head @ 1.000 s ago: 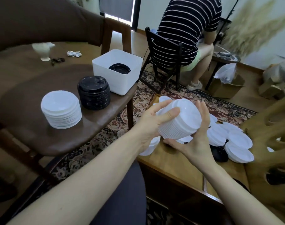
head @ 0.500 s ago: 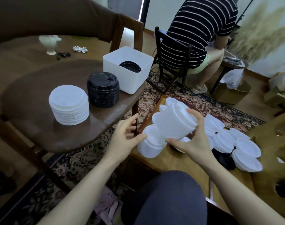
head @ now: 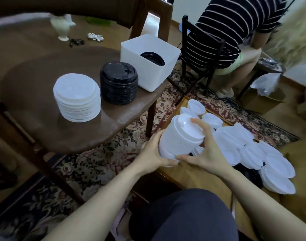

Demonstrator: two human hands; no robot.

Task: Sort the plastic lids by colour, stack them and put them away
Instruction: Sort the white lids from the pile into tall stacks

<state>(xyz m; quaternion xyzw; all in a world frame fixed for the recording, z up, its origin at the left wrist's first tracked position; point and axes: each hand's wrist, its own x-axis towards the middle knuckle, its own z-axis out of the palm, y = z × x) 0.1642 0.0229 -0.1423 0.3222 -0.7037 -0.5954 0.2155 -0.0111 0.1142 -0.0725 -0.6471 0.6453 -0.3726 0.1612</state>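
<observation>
Both hands hold a tall tilted stack of white lids (head: 181, 138) over the near edge of a low wooden table. My left hand (head: 153, 153) grips its lower left side. My right hand (head: 205, 152) wraps the right side, fingers over the top rim and thumb at the base. On the brown chair seat (head: 35, 129) stand a white lid stack (head: 77, 97) and a black lid stack (head: 118, 82). A white bin (head: 149, 62) behind them holds black lids (head: 153, 58). Loose white lids (head: 263, 153) lie on the low table at right.
A person in a striped shirt sits on a black chair (head: 201, 54) at the back. A white vase (head: 61, 27) stands on the floor far left. A patterned rug (head: 96, 162) lies under the chair. My knee (head: 183, 218) is at the bottom.
My left hand let go of the stack, then came back and grips its lower left side again. The stack now stands more upright, on another white lid stack on the low table.
</observation>
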